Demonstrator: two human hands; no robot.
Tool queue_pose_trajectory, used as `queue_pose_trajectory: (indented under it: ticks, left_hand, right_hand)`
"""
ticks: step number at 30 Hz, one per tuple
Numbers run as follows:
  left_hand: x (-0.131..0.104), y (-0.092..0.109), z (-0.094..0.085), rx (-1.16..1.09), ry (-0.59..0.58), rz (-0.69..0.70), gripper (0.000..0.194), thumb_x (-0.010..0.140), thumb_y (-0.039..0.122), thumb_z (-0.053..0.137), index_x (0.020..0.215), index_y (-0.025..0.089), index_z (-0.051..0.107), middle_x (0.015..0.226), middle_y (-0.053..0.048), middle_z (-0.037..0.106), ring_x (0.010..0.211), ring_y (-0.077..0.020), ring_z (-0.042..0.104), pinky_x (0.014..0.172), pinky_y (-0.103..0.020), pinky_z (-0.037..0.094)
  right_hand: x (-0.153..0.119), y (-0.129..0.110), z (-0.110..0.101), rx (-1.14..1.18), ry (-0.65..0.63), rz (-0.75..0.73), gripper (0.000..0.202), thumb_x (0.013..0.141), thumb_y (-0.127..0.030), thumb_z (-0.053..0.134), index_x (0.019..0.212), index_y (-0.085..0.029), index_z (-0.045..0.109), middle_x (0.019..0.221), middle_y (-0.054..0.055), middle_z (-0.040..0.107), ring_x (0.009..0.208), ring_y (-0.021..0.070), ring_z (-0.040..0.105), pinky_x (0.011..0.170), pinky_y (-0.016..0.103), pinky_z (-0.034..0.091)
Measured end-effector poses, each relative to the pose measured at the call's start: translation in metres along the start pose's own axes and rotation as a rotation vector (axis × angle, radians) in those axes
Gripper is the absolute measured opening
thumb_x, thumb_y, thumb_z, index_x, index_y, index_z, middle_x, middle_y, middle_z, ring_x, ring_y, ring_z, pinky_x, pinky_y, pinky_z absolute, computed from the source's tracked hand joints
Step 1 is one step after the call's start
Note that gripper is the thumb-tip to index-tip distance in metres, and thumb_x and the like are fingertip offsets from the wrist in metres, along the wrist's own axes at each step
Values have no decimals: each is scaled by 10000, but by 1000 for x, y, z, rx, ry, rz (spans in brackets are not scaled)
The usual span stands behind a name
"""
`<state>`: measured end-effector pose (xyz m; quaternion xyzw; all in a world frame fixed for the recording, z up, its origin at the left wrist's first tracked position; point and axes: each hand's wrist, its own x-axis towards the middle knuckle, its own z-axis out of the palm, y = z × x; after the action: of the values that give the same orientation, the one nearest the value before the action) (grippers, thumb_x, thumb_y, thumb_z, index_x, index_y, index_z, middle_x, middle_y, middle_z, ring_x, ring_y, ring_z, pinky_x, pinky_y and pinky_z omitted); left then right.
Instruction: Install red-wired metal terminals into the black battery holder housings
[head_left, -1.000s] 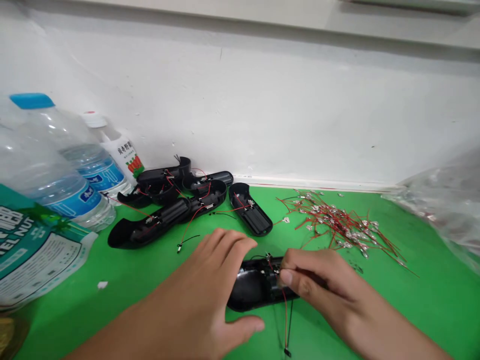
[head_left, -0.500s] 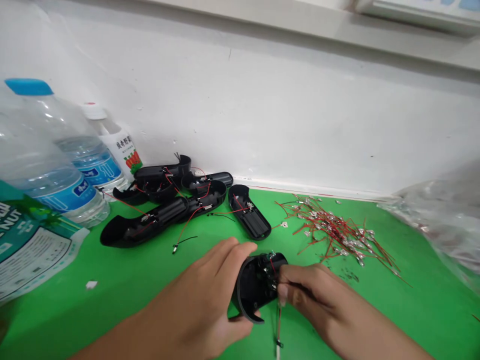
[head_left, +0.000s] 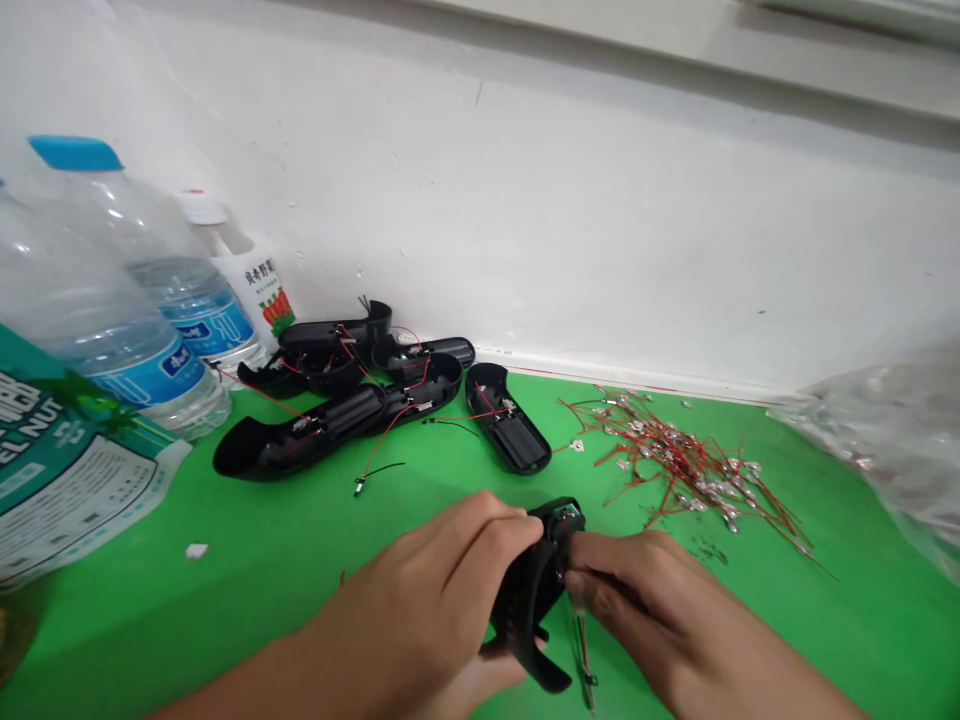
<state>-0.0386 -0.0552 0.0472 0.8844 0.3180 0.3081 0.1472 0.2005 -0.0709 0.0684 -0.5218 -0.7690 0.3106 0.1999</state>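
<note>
My left hand [head_left: 457, 590] is wrapped round a black plastic housing [head_left: 534, 625] with a curved, open end, holding it tilted over the green table. Fingers and thumb of my right hand [head_left: 637, 600] are pinched at the housing's right side, where a small metal part partly shows. What exactly they grip there is mostly covered by the fingertips. A thin red and black wire [head_left: 584, 645] hangs below them, with a small dark piece near its lower end. Inside the housing's far end, a small greenish part [head_left: 568, 512] is visible.
Several similar black housings [head_left: 510, 430] with red wires lie towards the wall. A pile of red wires with metal tabs [head_left: 690, 460] is at the right, near a clear plastic bag [head_left: 885, 450]. Water bottles [head_left: 157, 370] and a green packet [head_left: 67, 470] stand at the left.
The housing has turned in my left hand, so its curved rim now faces more towards me and right. My right hand stays pinched at its side. The view has shifted slightly.
</note>
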Motion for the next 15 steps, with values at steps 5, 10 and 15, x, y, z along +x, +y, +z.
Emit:
queue_pose_trajectory:
  ticks: [5, 10, 15]
  left_hand:
    - [0, 5, -6, 81, -23, 80, 931, 584, 57, 974, 1343, 143, 442, 1228, -94, 723, 1174, -252, 689, 1112, -294, 516]
    - [-1, 5, -5, 108, 30, 98, 589, 818, 103, 817, 1314, 100, 499, 1200, -104, 732, 1172, -239, 694, 1144, -286, 489]
    - [0, 2, 2, 111, 99, 125, 309, 999, 156, 615, 1289, 77, 542, 1190, -109, 732, 1154, -227, 695, 1130, -271, 492]
  right_hand:
    - [3, -5, 6, -123, 108, -148, 348, 950, -216, 426, 871, -232, 765, 749, 41, 767, 619, 218, 719, 560, 299, 560]
    - [7, -11, 14, -264, 196, -249, 375, 885, -96, 352, 726, -231, 665, 669, 54, 742, 484, 196, 672, 428, 280, 443]
    - [10, -12, 16, -321, 118, -201, 360, 894, -88, 367, 724, -234, 648, 606, 28, 694, 495, 199, 663, 455, 293, 392]
